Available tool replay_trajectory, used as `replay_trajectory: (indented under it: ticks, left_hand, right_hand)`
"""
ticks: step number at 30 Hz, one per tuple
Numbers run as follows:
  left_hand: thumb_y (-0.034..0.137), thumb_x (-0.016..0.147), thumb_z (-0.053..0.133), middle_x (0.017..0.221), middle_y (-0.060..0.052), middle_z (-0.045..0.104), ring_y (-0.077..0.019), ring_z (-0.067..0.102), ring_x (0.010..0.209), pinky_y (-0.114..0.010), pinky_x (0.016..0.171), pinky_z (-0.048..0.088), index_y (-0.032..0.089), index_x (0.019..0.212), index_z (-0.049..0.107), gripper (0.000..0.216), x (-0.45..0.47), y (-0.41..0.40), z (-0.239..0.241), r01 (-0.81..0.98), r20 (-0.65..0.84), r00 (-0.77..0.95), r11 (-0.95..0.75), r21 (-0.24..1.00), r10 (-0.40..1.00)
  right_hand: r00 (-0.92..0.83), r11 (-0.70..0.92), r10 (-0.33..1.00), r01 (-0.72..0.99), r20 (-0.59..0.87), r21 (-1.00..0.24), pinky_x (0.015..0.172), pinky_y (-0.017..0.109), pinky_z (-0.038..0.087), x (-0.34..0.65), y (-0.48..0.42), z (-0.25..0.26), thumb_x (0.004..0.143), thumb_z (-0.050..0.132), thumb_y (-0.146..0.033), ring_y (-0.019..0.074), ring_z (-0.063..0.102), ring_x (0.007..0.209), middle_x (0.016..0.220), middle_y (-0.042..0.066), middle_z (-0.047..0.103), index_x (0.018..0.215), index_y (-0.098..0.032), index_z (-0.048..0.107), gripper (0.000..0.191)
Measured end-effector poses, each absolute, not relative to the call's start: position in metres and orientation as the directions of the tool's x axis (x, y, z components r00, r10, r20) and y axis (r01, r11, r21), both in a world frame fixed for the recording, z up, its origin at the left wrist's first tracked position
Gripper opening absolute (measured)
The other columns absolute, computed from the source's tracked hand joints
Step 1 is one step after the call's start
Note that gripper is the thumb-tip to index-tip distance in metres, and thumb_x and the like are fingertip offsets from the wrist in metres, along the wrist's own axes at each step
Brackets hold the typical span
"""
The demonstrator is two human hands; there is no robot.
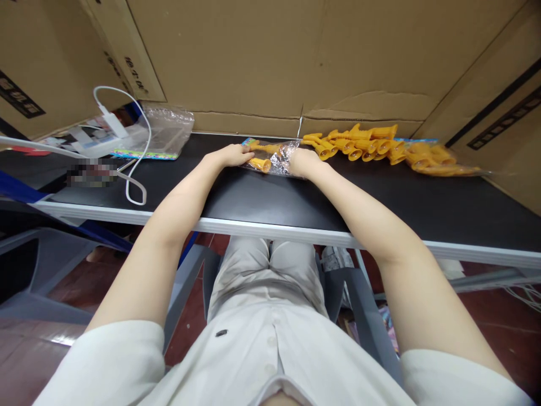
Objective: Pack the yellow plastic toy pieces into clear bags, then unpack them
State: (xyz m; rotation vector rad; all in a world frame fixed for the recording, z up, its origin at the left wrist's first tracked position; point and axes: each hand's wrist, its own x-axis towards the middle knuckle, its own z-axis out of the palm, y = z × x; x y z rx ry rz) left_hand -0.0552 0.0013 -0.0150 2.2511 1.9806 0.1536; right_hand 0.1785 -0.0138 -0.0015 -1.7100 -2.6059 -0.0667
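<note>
A clear plastic bag (276,163) with a colourful header strip lies on the black tabletop between my hands. Inside it are yellow horn-shaped toys (259,164), one with its flared end facing me. My left hand (234,155) is closed on the bag's left end, beside the strip. At the right end, my right hand (307,163) reaches into or under the crumpled film. Its fingers look curled but are mostly covered, and what they grip is unclear. Just right of that hand lies a pile of loose yellow horn-shaped toys (359,142).
A filled bag of yellow toys (437,158) lies at the far right. Flat clear bags (163,135) are at the back left, near a white charger (115,124) and its looping cable (147,135). Cardboard walls (236,62) enclose the back and sides. A metal edge (270,228) borders the table.
</note>
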Motion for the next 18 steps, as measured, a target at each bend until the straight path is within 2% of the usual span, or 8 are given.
replay_trajectory:
  ticks: [5,9,12,15,18]
  left_hand:
    - [0.048,0.103,0.048,0.144,-0.008,0.078,-0.0353,0.070,0.140,-0.036,0.120,0.051,0.023,0.147,0.076,0.058,-0.062,0.008,-0.018,0.979,0.002,0.136,-0.135,0.155,0.991]
    - [0.045,0.105,0.045,0.151,-0.011,0.074,-0.0357,0.067,0.143,-0.036,0.122,0.050,0.019,0.151,0.073,0.059,-0.063,0.007,-0.017,0.979,-0.021,0.128,-0.123,0.160,0.992]
    - [0.042,0.108,0.043,0.161,-0.015,0.067,-0.0386,0.061,0.151,-0.046,0.132,0.040,0.015,0.156,0.068,0.061,-0.058,0.004,-0.016,0.984,-0.006,0.094,-0.092,0.154,0.996]
    - [0.037,0.112,0.035,0.171,-0.017,0.056,-0.0381,0.049,0.161,-0.057,0.138,0.027,0.014,0.163,0.060,0.061,-0.049,0.000,-0.016,0.969,0.072,0.133,-0.145,0.201,0.989]
    - [0.034,0.114,0.031,0.181,-0.014,0.043,-0.0330,0.034,0.171,-0.053,0.141,0.021,0.016,0.171,0.051,0.062,-0.039,-0.005,-0.016,0.937,0.086,0.187,-0.204,0.284,0.979]
  right_hand:
    - [-0.497,0.502,0.862,0.864,0.101,-0.030,0.116,0.051,0.056,0.183,0.000,-0.014,0.103,0.057,-0.040,0.0382,0.069,0.135,0.154,0.008,0.071,0.159,-0.030,0.064,0.057]
    - [-0.564,0.568,0.823,0.819,0.065,-0.079,0.118,0.042,0.051,0.182,0.005,-0.020,0.110,0.052,-0.033,0.0358,0.069,0.139,0.154,0.016,0.070,0.158,-0.018,0.065,0.052]
    - [-0.566,0.566,0.824,0.820,0.022,-0.086,0.116,0.041,0.050,0.181,0.005,-0.022,0.112,0.043,-0.024,0.0364,0.069,0.139,0.154,0.022,0.068,0.159,-0.011,0.061,0.052]
    - [-0.558,0.556,0.829,0.821,0.022,-0.131,0.117,0.043,0.050,0.180,0.005,-0.024,0.112,0.047,-0.026,0.0374,0.069,0.138,0.159,0.022,0.065,0.165,-0.013,0.054,0.055]
    - [-0.552,0.550,0.833,0.820,0.039,-0.159,0.117,0.043,0.053,0.180,0.006,-0.026,0.110,0.055,-0.032,0.0366,0.070,0.137,0.160,0.018,0.065,0.166,-0.018,0.055,0.057]
